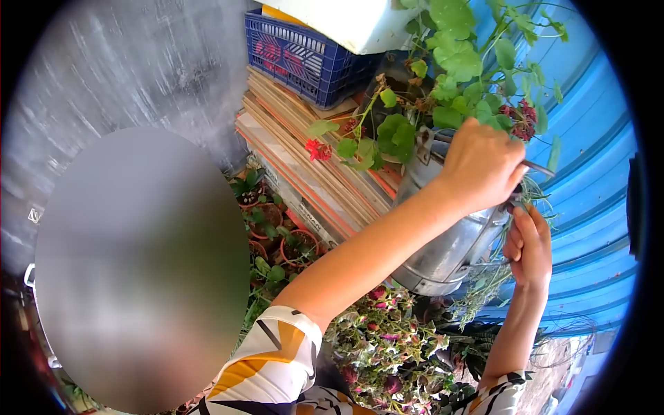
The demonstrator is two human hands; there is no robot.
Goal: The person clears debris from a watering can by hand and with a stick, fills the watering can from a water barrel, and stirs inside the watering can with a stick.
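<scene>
My left hand (484,166) reaches across the view with its fingers closed round the dark bar-like handle (538,168) at the top of a metal can (443,232). The can is grey, ribbed with bands, and leans at an angle. At its right side is my right hand (531,245), with curled fingers against the can's side; a thin side bar runs toward them. Exactly what those fingers grip is partly hidden. Just beyond my left hand a leafy plant (456,55) with red flowers (318,149) spreads over the can's top.
Stacked boards (311,138) carry a blue plastic crate (304,59) and a white box (353,24). Blue corrugated metal (581,228) rises on the right. Small potted plants (299,245) stand left, and a pink-and-green leafy plant (387,346) grows below. A blurred oval covers the left.
</scene>
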